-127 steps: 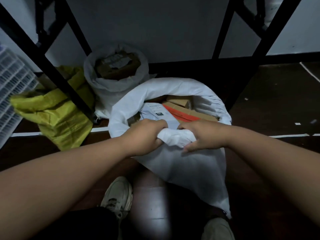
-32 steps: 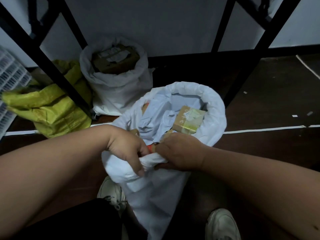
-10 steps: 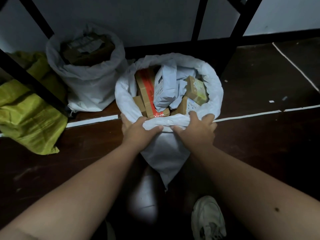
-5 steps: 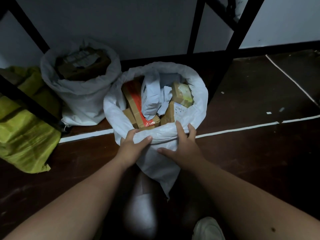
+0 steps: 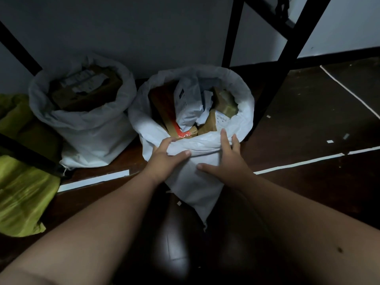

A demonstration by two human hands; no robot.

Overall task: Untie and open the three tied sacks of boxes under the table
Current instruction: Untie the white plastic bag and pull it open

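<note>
Since half a second ago I see my right hand (image 5: pixel 228 161) has opened, its fingers now lying flat on the near white sack (image 5: pixel 195 182), which sits more upright under the counter. At far left lies the yellow sack (image 5: pixel 22 194) on the floor (image 5: pixel 308 192). Next to it the far white sack (image 5: pixel 90 128) stands open, a cardboard box (image 5: pixel 86 89) inside. My left hand (image 5: pixel 164 159) grips the near sack's rolled rim, fingers curled over it. Boxes (image 5: pixel 224 101) and a mailer (image 5: pixel 187 103) show inside. A black counter leg (image 5: pixel 281 64) stands right.
</note>
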